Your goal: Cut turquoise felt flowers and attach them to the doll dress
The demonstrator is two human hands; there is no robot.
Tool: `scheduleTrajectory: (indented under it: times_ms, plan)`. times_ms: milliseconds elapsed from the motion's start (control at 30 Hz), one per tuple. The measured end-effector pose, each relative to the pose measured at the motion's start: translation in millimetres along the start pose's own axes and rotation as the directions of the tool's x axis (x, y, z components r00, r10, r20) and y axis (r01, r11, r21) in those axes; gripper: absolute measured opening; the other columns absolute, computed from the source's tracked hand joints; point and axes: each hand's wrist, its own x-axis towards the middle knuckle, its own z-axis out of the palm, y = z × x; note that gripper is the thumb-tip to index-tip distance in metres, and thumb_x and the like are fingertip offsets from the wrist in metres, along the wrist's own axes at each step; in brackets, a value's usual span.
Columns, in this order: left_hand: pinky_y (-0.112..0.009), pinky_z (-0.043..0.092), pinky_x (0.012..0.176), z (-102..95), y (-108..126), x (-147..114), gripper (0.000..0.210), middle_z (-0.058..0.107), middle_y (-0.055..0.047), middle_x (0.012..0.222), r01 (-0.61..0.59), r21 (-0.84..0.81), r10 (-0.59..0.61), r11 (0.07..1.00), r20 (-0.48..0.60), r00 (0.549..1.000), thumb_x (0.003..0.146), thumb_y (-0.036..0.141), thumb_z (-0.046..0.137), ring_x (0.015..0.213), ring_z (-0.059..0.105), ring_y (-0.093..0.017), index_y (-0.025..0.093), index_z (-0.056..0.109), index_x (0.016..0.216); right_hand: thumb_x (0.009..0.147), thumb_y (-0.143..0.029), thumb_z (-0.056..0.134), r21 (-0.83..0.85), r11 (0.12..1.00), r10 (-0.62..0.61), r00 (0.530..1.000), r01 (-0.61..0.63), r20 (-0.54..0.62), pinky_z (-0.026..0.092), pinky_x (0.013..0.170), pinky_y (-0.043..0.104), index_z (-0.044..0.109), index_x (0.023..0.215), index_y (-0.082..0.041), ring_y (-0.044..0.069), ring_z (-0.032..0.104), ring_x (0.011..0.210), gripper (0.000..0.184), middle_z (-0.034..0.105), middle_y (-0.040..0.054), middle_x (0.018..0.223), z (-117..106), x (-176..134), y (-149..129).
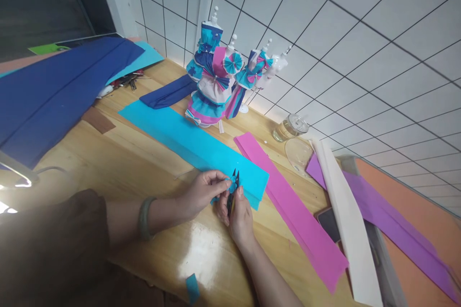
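My left hand (206,193) is closed, thumb and fingertips pinching a small piece of blue crepe paper (233,183). Close against it, my right hand (238,215) is wrapped round a pair of dark thread snips (236,180), whose two pointed blades are apart beside the small piece. Part of that piece is covered by my fingers. Under the blades lies a long folded strip of blue crepe paper (201,139). A folded pink strip (291,211) stretches to the right of my hands.
Small dress forms in paper dresses (216,81) stand by the tiled wall. A glass jar (290,127) is to their right. White (347,230) and purple strips (382,216) overlap at the right, over a phone (327,224). Dark blue paper (54,91) covers the left. A blue scrap (192,289) lies near the front.
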Motion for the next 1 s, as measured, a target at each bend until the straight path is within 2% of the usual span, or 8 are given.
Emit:
scheduleTrajectory:
  times_ms: [300,467,667,1000]
  plan:
    - [-0.018,0.034,0.045,-1.0,-3.0,0.6,0.021,0.053,0.003,0.052,0.025,0.014,-0.025,1.000,0.011,1.000,0.075,0.034,0.056,0.046,0.048,-0.007,0.015,0.052,0.069,0.091,-0.048,0.018,0.025,1.000,-0.004,1.000,0.004,0.022,0.024,0.041,0.025,0.041,0.044,-0.019,0.009,0.032,0.034,0.060,0.034,-0.0026,0.033,0.3,-0.2,-0.2]
    - [-0.019,0.036,0.049,-1.4,-2.5,0.2,0.020,0.055,0.003,0.054,0.004,0.020,-0.004,1.000,0.011,1.000,0.076,0.033,0.056,0.049,0.049,-0.007,0.015,0.052,0.068,0.090,-0.048,0.019,0.011,1.000,-0.012,1.000,0.012,0.015,0.024,0.042,0.025,0.041,0.044,-0.018,0.009,0.033,0.035,0.059,0.035,-0.0026,0.034,0.1,0.1,-1.9]
    - [-0.019,0.035,0.051,-0.7,-0.3,0.2,0.018,0.055,0.002,0.055,0.000,0.033,0.000,0.999,0.001,1.000,0.075,0.030,0.057,0.052,0.049,-0.007,0.014,0.053,0.068,0.088,-0.052,0.024,0.086,0.996,0.019,1.000,-0.021,0.025,0.016,0.035,0.023,0.036,0.047,-0.020,0.007,0.022,0.030,0.054,0.027,-0.0062,0.034,0.9,1.1,-2.6]
    - [-0.019,0.035,0.051,-1.1,1.1,0.7,0.018,0.055,0.002,0.057,-0.012,0.038,0.011,0.999,0.007,1.000,0.075,0.030,0.057,0.054,0.049,-0.007,0.014,0.053,0.067,0.087,-0.054,0.025,0.081,0.997,0.007,0.999,-0.009,0.033,0.016,0.035,0.022,0.034,0.049,-0.020,0.007,0.020,0.032,0.051,0.024,-0.0074,0.036,0.5,0.7,-4.8]
